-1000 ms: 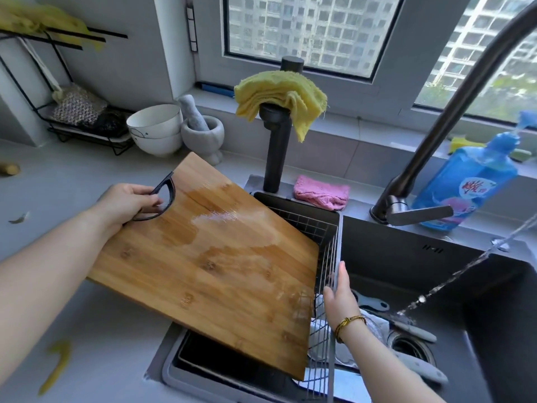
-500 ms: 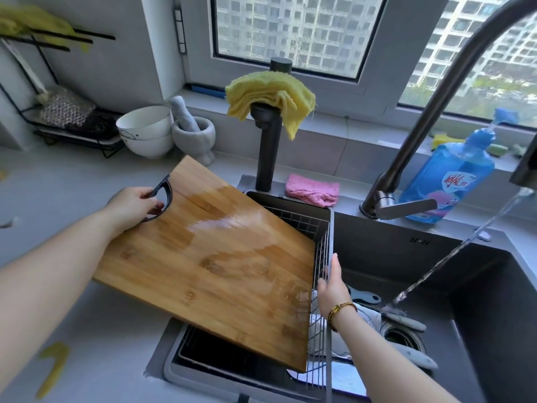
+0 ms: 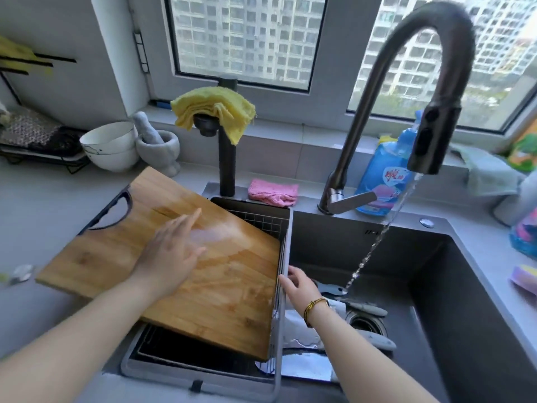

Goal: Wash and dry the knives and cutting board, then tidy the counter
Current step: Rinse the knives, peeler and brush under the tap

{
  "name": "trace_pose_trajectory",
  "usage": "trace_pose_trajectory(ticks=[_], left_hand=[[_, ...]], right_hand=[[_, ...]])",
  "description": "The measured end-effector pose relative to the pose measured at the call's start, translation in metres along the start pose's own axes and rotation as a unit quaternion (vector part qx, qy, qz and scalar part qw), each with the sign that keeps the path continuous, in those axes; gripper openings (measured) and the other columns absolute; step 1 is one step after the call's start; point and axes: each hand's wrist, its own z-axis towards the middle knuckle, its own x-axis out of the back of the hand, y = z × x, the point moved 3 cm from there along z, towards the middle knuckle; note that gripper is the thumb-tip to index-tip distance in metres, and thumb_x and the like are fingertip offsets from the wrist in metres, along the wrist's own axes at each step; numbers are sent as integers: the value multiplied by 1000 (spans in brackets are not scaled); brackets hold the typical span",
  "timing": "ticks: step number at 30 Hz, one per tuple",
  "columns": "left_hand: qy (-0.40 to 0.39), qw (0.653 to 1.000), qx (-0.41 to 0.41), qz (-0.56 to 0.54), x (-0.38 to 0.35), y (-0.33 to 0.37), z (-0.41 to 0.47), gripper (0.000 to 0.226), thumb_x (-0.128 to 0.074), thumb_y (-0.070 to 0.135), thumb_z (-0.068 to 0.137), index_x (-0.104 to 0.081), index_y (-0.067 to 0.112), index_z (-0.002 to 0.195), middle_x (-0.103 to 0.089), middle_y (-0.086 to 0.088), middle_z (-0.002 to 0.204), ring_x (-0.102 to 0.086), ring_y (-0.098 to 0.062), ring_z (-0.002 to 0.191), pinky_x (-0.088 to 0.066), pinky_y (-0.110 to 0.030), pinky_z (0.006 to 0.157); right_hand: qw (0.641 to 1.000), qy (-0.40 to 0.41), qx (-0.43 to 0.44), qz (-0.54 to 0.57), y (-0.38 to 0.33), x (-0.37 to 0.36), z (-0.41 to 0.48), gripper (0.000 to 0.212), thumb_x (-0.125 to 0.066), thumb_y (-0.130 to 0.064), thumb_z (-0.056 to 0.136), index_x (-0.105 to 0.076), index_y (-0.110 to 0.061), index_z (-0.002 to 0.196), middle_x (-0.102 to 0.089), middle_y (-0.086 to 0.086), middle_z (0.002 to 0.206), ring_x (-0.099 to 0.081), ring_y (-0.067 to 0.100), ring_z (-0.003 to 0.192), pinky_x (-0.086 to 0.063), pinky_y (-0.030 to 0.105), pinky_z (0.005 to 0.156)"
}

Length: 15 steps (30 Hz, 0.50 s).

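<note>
The wet wooden cutting board (image 3: 226,301) lies tilted across the counter and the wire drain basket (image 3: 261,221) in the sink's left part. My left hand (image 3: 171,254) lies on the board's top with the palm flat and the fingers spread; it is blurred. My right hand (image 3: 299,286) pinches the board's right edge beside the basket wall. Knives with grey handles (image 3: 367,309) lie on the sink bottom near the drain, and one wide blade (image 3: 305,369) is partly hidden by my right forearm.
The faucet (image 3: 436,135) runs a water stream into the dark sink (image 3: 436,286). A pink cloth (image 3: 273,193), a yellow cloth (image 3: 215,109) on a black post, a blue soap bottle (image 3: 383,181), white bowls (image 3: 110,146) and a stone mortar (image 3: 158,146) stand behind.
My left hand has let go of the board's black handle and moved onto its top face. The board now lies lower and flatter on the basket. My right hand stays at its right edge.
</note>
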Motion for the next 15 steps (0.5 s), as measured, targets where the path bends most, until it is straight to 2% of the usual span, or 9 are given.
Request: trace_pose_trajectory(ticks=[3, 5, 7, 9, 11, 13, 15], left_hand=[[-24, 998, -55, -33, -36, 28, -17, 47, -48, 25, 94, -37, 23, 139, -41, 3, 143, -32, -13, 135, -25, -25, 108], [-76, 994, -63, -40, -62, 48, -22, 36, -43, 28, 96, -50, 23, 131, -51, 9, 133, -44, -9, 126, -34, -21, 100], [-121, 989, -67, -43, -89, 72, -23, 32, -40, 27, 97, -58, 22, 123, -56, 8, 127, -49, -10, 121, -38, -22, 95], [-118, 990, -73, -35, -114, 93, -20, 35, -40, 26, 98, -54, 18, 128, -48, 4, 137, -40, -12, 130, -31, -22, 103], [-103, 992, -72, 12, -136, 107, -19, 44, -39, 28, 98, -37, 19, 141, -24, 6, 152, -19, -10, 141, -17, -23, 112], [-110, 991, -53, 63, -157, 112, -19, 54, -38, 33, 98, -20, 20, 147, -5, 6, 156, -3, -11, 144, -8, -27, 115], [-114, 986, -42, 114, -169, 114, -20, 59, -34, 38, 98, -10, 19, 148, 4, 4, 157, 7, -12, 144, -1, -28, 116]], right_hand=[[999, -30, -16, -39, 32, 22, -8, 35, -38, -32, 97, -52, -14, 123, -57, 3, 110, -54, 16, 100, -44, 29, 92], [996, -49, -38, -70, 58, 45, -13, 25, -40, -29, 96, -57, -17, 110, -57, 0, 94, -53, 12, 81, -48, 27, 80], [992, -44, -61, -102, 85, 72, -17, 21, -44, -24, 95, -58, -16, 109, -56, -2, 87, -51, 10, 73, -46, 24, 75], [985, -32, -85, -143, 112, 99, -18, 27, -47, -21, 94, -59, -11, 116, -56, 0, 92, -51, 11, 75, -41, 21, 76], [977, -35, -115, -177, 137, 121, -17, 30, -49, -22, 93, -58, -10, 119, -60, 3, 102, -51, 12, 80, -42, 22, 81], [968, -40, -143, -202, 157, 138, -11, 33, -51, -24, 91, -57, -13, 122, -61, 5, 119, -52, 14, 91, -43, 26, 93], [961, -42, -155, -226, 170, 150, -1, 35, -52, -25, 91, -55, -15, 124, -58, 4, 127, -55, 18, 107, -41, 26, 98]])
